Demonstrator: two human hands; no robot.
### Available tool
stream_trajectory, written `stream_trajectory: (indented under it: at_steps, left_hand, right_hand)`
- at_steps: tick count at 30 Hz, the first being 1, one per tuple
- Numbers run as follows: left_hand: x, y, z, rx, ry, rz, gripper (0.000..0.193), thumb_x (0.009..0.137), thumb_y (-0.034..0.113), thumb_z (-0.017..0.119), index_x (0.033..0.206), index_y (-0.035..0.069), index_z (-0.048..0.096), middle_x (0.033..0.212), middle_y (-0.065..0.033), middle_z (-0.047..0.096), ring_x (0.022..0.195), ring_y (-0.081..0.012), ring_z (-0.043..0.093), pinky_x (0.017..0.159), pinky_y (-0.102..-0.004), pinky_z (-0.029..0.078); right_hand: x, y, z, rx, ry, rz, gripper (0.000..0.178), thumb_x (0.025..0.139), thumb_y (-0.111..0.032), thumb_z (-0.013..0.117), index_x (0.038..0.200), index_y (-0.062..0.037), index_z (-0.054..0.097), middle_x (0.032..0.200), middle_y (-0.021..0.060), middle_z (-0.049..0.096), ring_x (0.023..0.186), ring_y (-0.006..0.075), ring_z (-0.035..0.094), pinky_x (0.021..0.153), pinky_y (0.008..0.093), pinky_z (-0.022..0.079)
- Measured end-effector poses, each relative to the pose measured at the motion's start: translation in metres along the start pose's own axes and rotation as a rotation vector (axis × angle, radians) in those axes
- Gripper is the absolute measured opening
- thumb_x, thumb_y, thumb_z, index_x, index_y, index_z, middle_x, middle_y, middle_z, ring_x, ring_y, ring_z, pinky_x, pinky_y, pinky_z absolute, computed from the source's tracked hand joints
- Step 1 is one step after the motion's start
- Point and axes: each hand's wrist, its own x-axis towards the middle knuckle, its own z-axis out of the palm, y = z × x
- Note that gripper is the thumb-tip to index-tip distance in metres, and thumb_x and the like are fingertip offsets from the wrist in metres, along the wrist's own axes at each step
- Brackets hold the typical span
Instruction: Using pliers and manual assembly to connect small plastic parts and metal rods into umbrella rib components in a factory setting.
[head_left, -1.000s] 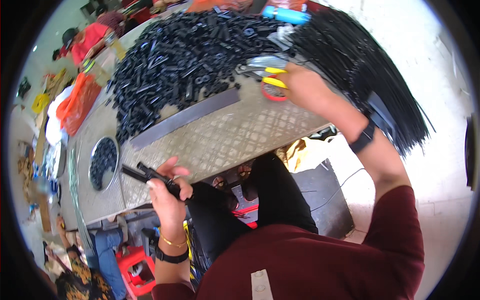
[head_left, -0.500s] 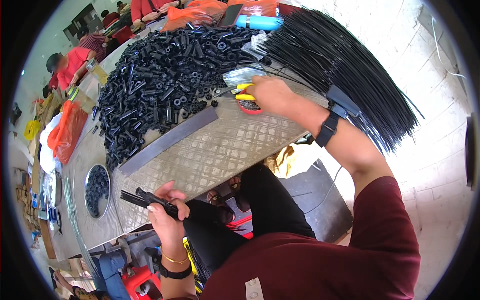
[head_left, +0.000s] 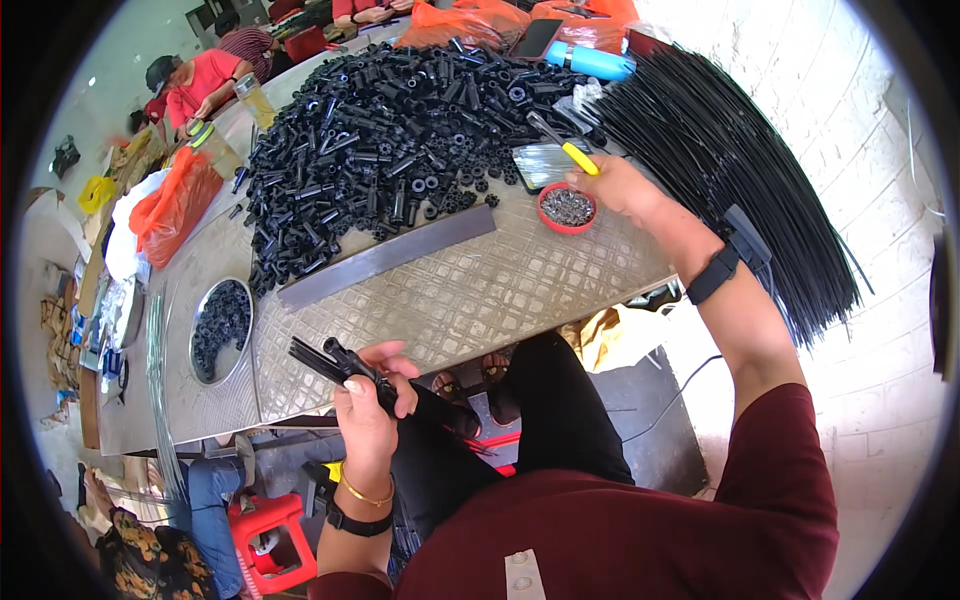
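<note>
My left hand point(head_left: 372, 405) is closed around a bundle of thin black rods with a black tubular fitting point(head_left: 345, 362), above the table's near edge. The bundle's ends point away to the left. My right hand point(head_left: 622, 188) grips pliers point(head_left: 578, 157) by their yellow handles, the metal jaws pointing toward the far left. Just below the pliers stands a small red bowl point(head_left: 567, 226) of tiny metal pieces. Beside the bowl lies a flat pack of thin silvery wires point(head_left: 545, 163), partly beneath the pliers.
A large heap of black plastic fittings point(head_left: 390, 140) covers the far table, edged by a dark metal strip point(head_left: 390, 257). Long black rods point(head_left: 740, 180) lie at the right. A round metal tray point(head_left: 194, 345) of small black parts sits left. Several people point(head_left: 205, 85) work at the far left.
The pliers have swung from pointing left over the red bowl to pointing up and away, uncovering it. The left hand keeps its bundle. My view has shifted leftward.
</note>
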Motion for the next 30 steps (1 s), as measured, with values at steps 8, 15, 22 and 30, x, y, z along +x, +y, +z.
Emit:
stream_trajectory:
  at_steps: [8, 15, 22, 30]
  left_hand:
    - [-0.002, 0.0, 0.004, -0.007, -0.029, 0.024, 0.079, 0.081, 0.065, 0.047, 0.115, -0.007, 0.05, 0.085, -0.0105, 0.059, 0.052, -0.0087, 0.045, 0.048, -0.0228, 0.037]
    - [-0.002, -0.001, 0.016, 0.035, -0.163, 0.103, 0.085, 0.085, 0.064, 0.041, 0.131, -0.007, 0.035, 0.084, -0.008, 0.06, 0.057, -0.0074, 0.045, 0.054, -0.0208, 0.037]
    - [-0.017, 0.012, 0.008, 0.108, -0.098, 0.094, 0.087, 0.085, 0.063, 0.043, 0.131, -0.01, 0.033, 0.078, -0.0049, 0.057, 0.059, -0.0075, 0.048, 0.053, -0.0192, 0.037]
    - [-0.022, 0.015, 0.014, 0.179, -0.021, 0.09, 0.091, 0.082, 0.069, 0.039, 0.131, -0.008, 0.037, 0.07, -0.0037, 0.056, 0.057, -0.0069, 0.047, 0.051, -0.0189, 0.037]
  right_hand:
    - [-0.028, -0.031, 0.013, 0.193, -0.114, 0.104, 0.026, 0.086, -0.029, 0.062, 0.089, -0.0034, 0.059, 0.072, -0.0011, 0.051, 0.065, 0.0084, 0.046, 0.059, 0.0233, 0.038]
    - [-0.143, -0.088, 0.125, 0.743, -0.384, -0.015, 0.02, 0.088, -0.024, 0.058, 0.084, -0.0047, 0.057, 0.069, -0.002, 0.049, 0.062, 0.0081, 0.049, 0.058, 0.0239, 0.041]
    - [-0.163, -0.101, 0.175, 1.05, -0.62, -0.012, 0.023, 0.091, -0.023, 0.054, 0.082, -0.0027, 0.054, 0.07, 0.0018, 0.052, 0.063, 0.0155, 0.058, 0.063, 0.0276, 0.046]
    - [-0.169, -0.103, 0.178, 1.013, -0.599, 0.003, 0.024, 0.091, -0.025, 0.054, 0.079, -0.0044, 0.054, 0.069, 0.0024, 0.054, 0.063, 0.0137, 0.058, 0.061, 0.0271, 0.045]
